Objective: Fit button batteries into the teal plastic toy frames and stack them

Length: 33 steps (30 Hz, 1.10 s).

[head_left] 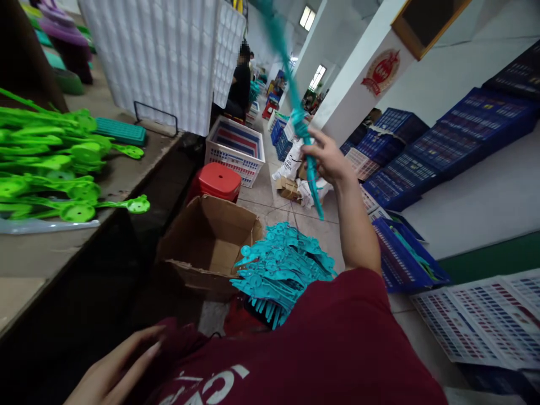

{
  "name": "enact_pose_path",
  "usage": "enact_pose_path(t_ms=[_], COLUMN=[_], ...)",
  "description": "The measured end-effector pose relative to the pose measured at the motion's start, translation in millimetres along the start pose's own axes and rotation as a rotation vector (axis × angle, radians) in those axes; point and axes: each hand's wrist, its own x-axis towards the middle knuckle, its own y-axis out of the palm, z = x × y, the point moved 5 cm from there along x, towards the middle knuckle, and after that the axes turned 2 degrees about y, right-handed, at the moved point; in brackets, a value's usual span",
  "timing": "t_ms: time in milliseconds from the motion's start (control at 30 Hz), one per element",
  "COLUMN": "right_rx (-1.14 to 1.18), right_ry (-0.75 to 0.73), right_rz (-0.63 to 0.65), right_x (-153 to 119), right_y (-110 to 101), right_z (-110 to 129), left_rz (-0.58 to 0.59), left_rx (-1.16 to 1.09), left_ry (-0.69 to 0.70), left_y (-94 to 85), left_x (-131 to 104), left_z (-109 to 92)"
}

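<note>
Raised at the upper middle, my right hand [324, 154] is closed around a long, thin teal plastic piece [311, 169] that slants up out of view; its upper end is blurred. Below it lies a heaped stack of similar teal plastic pieces [284, 267], several with round ends. My left hand [120, 360] is low at the left, close to my dark red shirt [304, 343], with its fingers loosely stretched out and nothing seen in them. Bright green plastic pieces [80, 152] with round perforated ends are piled on the workbench [126, 180] at the left.
An open cardboard box [215, 236] stands beside the teal stack, with a red stool [219, 180] and a white crate [236, 146] behind. Blue crates [426, 152] line the right side. Farther back, a person in dark clothing [240, 87] sits near a white quilted panel [160, 62].
</note>
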Motion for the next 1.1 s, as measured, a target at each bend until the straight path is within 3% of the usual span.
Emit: enact_pose_path(t_ms=[67, 133, 233, 333, 433, 600, 667, 800, 833, 967, 1033, 1100], right_rx=[-0.126, -0.088, 0.186, 0.297, 0.372, 0.370, 0.298, 0.170, 0.194, 0.336, 0.328, 0.332], right_ry=[0.081, 0.217, 0.384, 0.417, 0.418, 0.344, 0.305, 0.209, 0.205, 0.262, 0.287, 0.291], right_rz=[0.102, 0.156, 0.182, 0.234, 0.253, 0.274, 0.308, 0.137, 0.169, 0.526, 0.490, 0.410], right_x=[8.9, 6.2, -17.1, -53.6, -94.5, -153.5, -163.9, -144.8, -135.6, -107.2, -97.1, -91.2], right_y=[24.8, 52.6, 104.0, 159.6, 209.7, 271.6, 282.8, 269.8, 268.0, 268.9, 259.2, 251.3], right_z=[2.3, -4.2, -20.0, -31.3, -35.3, -31.1, -30.0, -31.5, -32.9, -45.5, -56.9, -65.8], left_rz=[-0.034, -0.066, -0.086, -0.069, -0.083, -0.232, -0.292, -0.306, -0.292, -0.294, -0.381, -0.543], left_rx=[-0.032, -0.067, -0.170, -0.324, -0.496, -0.922, -0.974, -0.977, -0.978, -0.973, -0.979, -1.020], left_ry=[0.011, 0.029, 0.019, -0.028, -0.017, 0.281, 0.301, 0.276, 0.267, 0.243, 0.251, 0.311], left_y=[-4.6, -7.8, -8.1, -2.4, 5.9, 8.2, 6.3, 7.4, 9.0, 7.8, -3.3, -22.7], left_x=[-0.6, -1.9, -2.7, 3.3, 24.1, 81.6, 98.1, 106.6, 105.6, 99.1, 93.4, 83.0], left_z=[-12.9, -24.3, -36.8, -52.3, -79.3, -131.7, -139.1, -139.1, -137.9, -133.4, -132.3, -134.0])
